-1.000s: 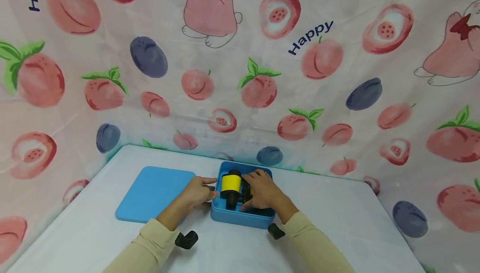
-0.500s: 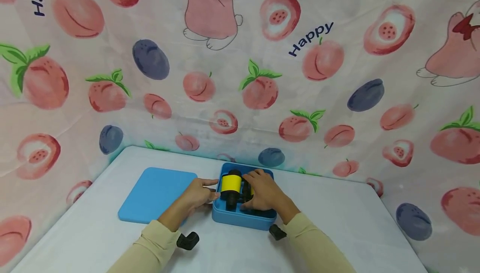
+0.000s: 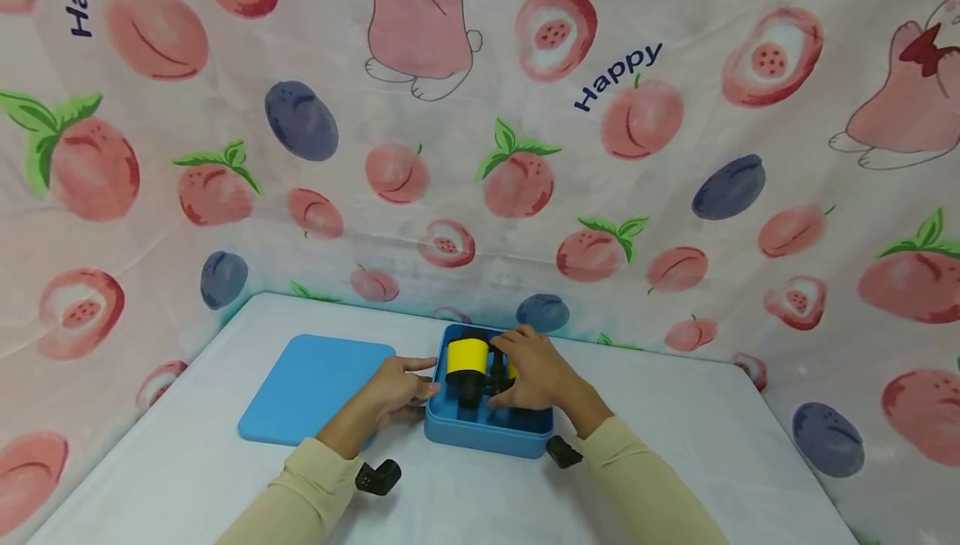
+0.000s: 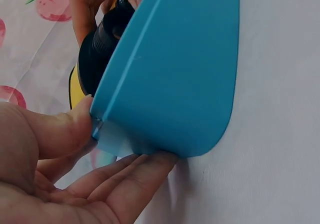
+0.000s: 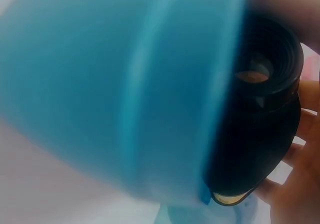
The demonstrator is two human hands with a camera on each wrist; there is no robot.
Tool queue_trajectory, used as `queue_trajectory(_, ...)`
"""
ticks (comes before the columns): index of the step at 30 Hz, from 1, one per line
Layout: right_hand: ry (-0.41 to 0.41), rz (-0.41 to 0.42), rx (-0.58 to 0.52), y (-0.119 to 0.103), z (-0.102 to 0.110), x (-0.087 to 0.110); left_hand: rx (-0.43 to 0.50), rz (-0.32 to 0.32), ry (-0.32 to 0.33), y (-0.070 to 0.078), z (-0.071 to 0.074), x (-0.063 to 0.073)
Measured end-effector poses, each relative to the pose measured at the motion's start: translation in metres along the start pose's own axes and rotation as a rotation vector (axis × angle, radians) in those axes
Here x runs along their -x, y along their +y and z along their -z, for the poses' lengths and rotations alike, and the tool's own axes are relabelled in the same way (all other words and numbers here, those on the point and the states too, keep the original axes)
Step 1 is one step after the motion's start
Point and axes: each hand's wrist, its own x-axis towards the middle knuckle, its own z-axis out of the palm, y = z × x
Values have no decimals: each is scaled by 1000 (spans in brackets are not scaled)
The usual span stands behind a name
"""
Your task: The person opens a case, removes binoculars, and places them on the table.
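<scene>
A blue box [image 3: 487,441] sits on the white table, and yellow-and-black binoculars [image 3: 467,357] stand in it toward the far side. My right hand [image 3: 536,374] grips the binoculars from the right, fingers curled over the black body [image 5: 260,109]. My left hand [image 3: 397,387] holds the box's left wall. In the left wrist view its thumb [image 4: 65,129] presses on the rim of the box [image 4: 175,84] and the fingers lie against the lower wall. The right half of the binoculars is hidden under my right hand.
A flat blue lid [image 3: 315,387] lies on the table left of the box. Two small black caps [image 3: 377,476] [image 3: 562,451] lie near my wrists at the front. Fruit-printed cloth [image 3: 525,170] walls the table at the back and sides.
My right hand has shifted the binoculars a little up and toward the far side of the box, baring the box floor at the front. My left hand stays on the box wall.
</scene>
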Motion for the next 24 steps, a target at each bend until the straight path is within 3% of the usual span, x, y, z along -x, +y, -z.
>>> queue_trajectory(8, -6, -2, -15, 3, 16, 10, 58, 28, -10, -2, 2, -2)
queue_trajectory(24, 2, -23, -28, 11, 35, 32, 58, 34, -14, -2, 3, -2)
